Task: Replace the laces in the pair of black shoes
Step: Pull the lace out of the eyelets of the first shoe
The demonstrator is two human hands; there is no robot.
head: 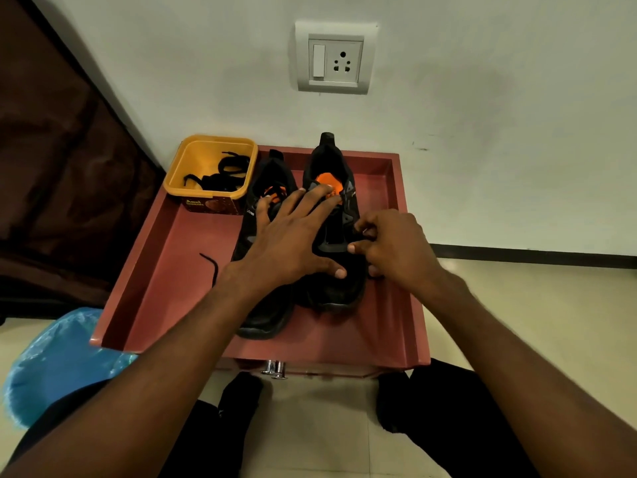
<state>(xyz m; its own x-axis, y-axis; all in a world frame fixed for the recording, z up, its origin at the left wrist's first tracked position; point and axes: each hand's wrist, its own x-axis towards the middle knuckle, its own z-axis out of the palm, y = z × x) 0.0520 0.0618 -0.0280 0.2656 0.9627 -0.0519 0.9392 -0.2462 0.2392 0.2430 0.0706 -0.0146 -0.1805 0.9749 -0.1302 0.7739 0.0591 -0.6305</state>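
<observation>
Two black shoes side by side on a red table [165, 257] with a raised rim, heels toward the wall. Left shoe [262, 315] mostly covered by the left forearm; only its toe, a strip of the side and part of the orange-lined opening visible. Right shoe [331, 167] showing heel tab, orange insole and toe, with the middle hidden under both hands.

Left hand [293, 243] spread flat, fingers straight and fanned across both shoes, fingertips near the orange openings, thumb lying on the right shoe's forefoot. Right hand [396, 246] curled at the right shoe's outer side, fingertips pinching something dark there; probably a lace, but black on black, so hard to say for sure. Eyelets and any lacing on that shoe not distinguishable.

Yellow tub [203, 188] at the table's far left corner, just beside the left shoe, holding a tangle of black laces [224, 170]; number not countable. One loose lace end [212, 267] on the table left of the left wrist, its other end hidden under the arm.

Blue bag [55, 360] at lower left, partly behind the arm. Socket [334, 58] on the wall above. Metal knob [274, 369] on the table's front edge.
</observation>
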